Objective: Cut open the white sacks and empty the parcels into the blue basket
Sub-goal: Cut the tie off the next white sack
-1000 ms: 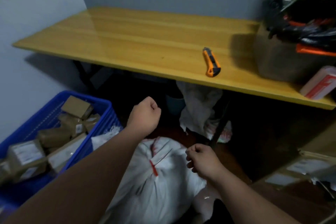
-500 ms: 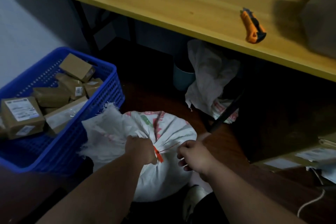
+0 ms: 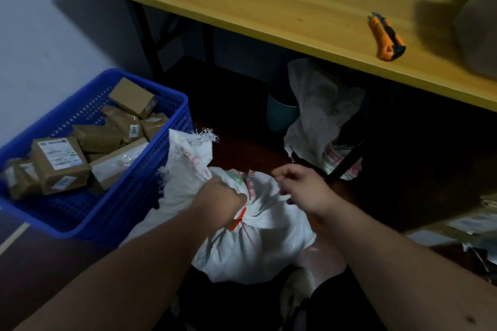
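A second ago the left hand was raised in a fist above the white sack; now it has come down and its grip is closed round the gathered neck of the sack, just above the red tie that binds it. The right hand has lifted a little from the sack and hovers just beside the neck with fingers loosely curled; I cannot tell if it pinches the thin end of the tie or holds nothing. The sack stands on the floor, touching the outer wall of the blue basket, where several brown parcels already lie. The orange knife rests untouched on the bench, well apart from both hands, so the sack is probably not cut yet. I think the person now steadies the neck, and the cut or the removal of the tie comes next.
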